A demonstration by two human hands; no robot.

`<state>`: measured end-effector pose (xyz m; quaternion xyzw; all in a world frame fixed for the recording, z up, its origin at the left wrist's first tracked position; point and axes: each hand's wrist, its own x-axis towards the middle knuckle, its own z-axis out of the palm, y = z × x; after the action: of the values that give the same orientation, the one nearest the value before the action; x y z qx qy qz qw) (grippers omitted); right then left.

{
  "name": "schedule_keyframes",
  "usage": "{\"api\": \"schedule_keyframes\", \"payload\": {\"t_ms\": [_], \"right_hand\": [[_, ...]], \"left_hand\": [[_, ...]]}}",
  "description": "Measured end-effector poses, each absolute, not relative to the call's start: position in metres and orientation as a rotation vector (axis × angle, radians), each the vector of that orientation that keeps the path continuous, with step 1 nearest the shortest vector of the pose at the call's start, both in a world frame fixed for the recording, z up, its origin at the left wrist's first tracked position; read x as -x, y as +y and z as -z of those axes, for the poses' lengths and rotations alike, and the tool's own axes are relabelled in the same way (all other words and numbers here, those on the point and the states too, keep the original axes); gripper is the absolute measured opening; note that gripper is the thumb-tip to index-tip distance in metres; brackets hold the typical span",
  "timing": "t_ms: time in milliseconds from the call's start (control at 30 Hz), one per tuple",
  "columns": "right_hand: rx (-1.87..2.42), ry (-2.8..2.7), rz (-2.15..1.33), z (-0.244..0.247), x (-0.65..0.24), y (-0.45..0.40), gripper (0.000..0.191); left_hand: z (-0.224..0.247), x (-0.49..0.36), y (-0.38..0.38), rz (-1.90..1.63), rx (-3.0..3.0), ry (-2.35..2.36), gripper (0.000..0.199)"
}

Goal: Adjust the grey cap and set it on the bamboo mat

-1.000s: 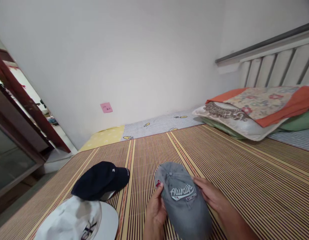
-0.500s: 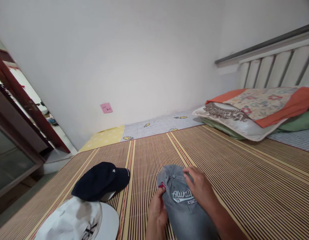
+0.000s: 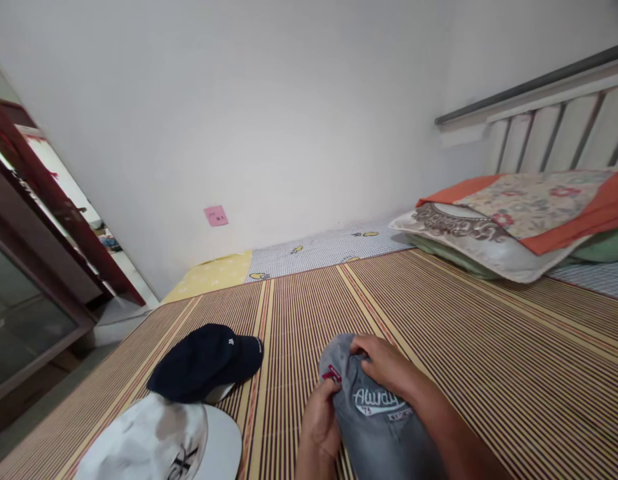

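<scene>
A grey baseball cap (image 3: 376, 440) with white "Always" lettering and a small red patch is in front of me, its brim toward me and running out of the bottom of the view. My left hand (image 3: 321, 417) grips its left side, thumb on top near the red patch, the other fingers hidden beneath. Over the crown, the curled fingers of my right hand (image 3: 383, 363) press into the fabric. To the left lie a dark navy cap (image 3: 193, 363) and, nearer me, a white cap (image 3: 143, 437) with black letters, the two touching.
A striped bamboo mat (image 3: 469, 347) covers the bed. At the right, pillows (image 3: 489, 247) with an orange-edged floral cloth (image 3: 533, 203) lie below a white radiator (image 3: 553, 133). A pink note (image 3: 216, 215) sticks to the wall. A doorway shows at the far left.
My right hand has moved left across the cap's crown, and its fingers now curl into the fabric near the top button. My left hand keeps its hold. The view has shifted slightly.
</scene>
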<state>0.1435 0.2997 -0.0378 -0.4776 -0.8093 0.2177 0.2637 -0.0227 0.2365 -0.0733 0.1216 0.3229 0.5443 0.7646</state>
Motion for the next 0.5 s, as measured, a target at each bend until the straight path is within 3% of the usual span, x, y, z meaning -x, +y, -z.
{"api": "schedule_keyframes", "payload": {"t_ms": [333, 500], "right_hand": [[1.164, -2.176, -0.704, 0.042, -0.157, 0.302, 0.043], [1.159, -2.143, -0.733, 0.039, -0.160, 0.298, 0.036]], "left_hand": [[0.075, 0.022, 0.234, -1.209, -0.350, 0.628, 0.020], [0.074, 0.021, 0.233, -1.149, -0.377, 0.574, 0.023]]}}
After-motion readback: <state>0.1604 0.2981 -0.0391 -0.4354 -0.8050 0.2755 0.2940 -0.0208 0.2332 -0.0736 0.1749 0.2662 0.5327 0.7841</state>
